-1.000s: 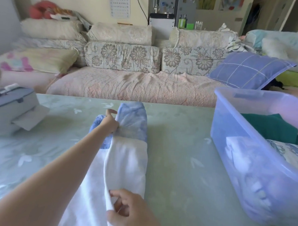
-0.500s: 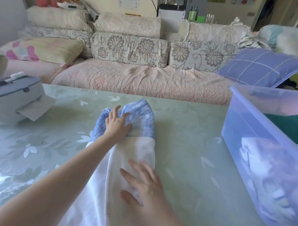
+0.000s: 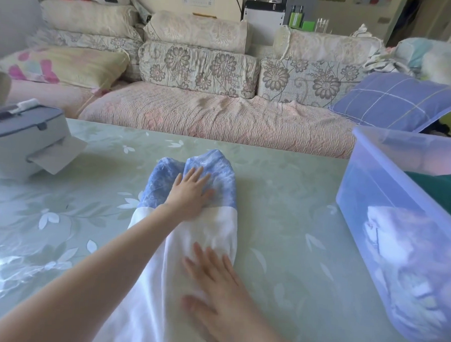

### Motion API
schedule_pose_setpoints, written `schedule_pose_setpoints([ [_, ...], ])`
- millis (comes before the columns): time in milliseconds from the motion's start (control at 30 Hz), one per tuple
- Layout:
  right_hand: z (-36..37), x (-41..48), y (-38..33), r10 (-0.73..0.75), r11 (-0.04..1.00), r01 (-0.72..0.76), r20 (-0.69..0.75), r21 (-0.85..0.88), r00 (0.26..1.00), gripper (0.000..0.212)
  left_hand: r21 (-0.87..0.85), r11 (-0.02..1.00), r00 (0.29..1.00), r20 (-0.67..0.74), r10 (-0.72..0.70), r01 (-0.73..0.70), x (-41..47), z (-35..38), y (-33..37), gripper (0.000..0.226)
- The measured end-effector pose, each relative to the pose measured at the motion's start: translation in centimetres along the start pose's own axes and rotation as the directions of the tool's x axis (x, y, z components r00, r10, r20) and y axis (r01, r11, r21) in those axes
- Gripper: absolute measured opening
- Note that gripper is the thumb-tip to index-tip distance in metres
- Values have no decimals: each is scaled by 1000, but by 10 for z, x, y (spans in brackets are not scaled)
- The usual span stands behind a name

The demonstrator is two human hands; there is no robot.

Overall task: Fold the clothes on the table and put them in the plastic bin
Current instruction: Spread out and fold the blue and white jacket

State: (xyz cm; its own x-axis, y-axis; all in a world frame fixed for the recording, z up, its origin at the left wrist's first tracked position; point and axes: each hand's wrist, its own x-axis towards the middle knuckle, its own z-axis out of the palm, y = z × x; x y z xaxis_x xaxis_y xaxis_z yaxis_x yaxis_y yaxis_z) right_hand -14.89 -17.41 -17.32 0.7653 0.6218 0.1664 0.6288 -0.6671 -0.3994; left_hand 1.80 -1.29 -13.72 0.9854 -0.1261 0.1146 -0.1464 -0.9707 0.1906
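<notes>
A long white garment with a blue patterned far end [image 3: 216,230] lies folded lengthwise down the middle of the green floral table [image 3: 282,199]. My left hand [image 3: 190,192] lies flat with straight fingers on the blue end. Nearer to me, my right hand [image 3: 214,281] presses flat on the white part, fingers spread. The translucent blue plastic bin [image 3: 373,182] stands at the right of the table with folded clothes inside, a dark green piece [image 3: 440,190] and pale patterned ones [image 3: 406,256].
A grey and white box [image 3: 21,141] with a paper sheet sticking out sits at the table's left. Behind the table runs a sofa [image 3: 216,118] with floral cushions and a purple checked pillow [image 3: 393,100].
My left hand went from pinching the blue end to lying flat on it. My right hand let go of the white edge and now presses flat on the cloth, further forward.
</notes>
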Motion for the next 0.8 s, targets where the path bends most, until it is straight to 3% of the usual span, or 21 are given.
schedule_pose_setpoints([
  [33,-9,0,1,40,972,-39,1,231,999,80,-103,994,994,-100,-44,33,-8,-8,4,51],
  [100,-26,-3,1,159,861,-86,-104,501,982,54,-336,934,966,-173,-191,124,-36,-26,10,44],
  [167,-38,-7,12,325,808,-93,-309,581,894,23,-411,886,949,-129,-289,215,-79,-40,15,41],
  [267,-45,-13,29,589,650,-279,-238,707,772,14,-402,847,928,24,-371,349,-153,-48,19,59],
  [333,-45,-17,34,662,574,-381,-137,725,737,11,-434,810,916,121,-383,395,-190,-48,24,70],
  [500,-44,-6,19,695,584,-526,-47,618,717,10,-541,755,928,243,-283,372,-225,-42,39,90],
  [667,-47,-1,-6,647,599,-643,183,478,740,31,-757,519,917,309,-252,397,-243,-36,41,71],
  [800,-52,-11,-26,675,594,-578,45,560,737,28,-826,373,897,319,-307,422,-258,-38,33,59],
])
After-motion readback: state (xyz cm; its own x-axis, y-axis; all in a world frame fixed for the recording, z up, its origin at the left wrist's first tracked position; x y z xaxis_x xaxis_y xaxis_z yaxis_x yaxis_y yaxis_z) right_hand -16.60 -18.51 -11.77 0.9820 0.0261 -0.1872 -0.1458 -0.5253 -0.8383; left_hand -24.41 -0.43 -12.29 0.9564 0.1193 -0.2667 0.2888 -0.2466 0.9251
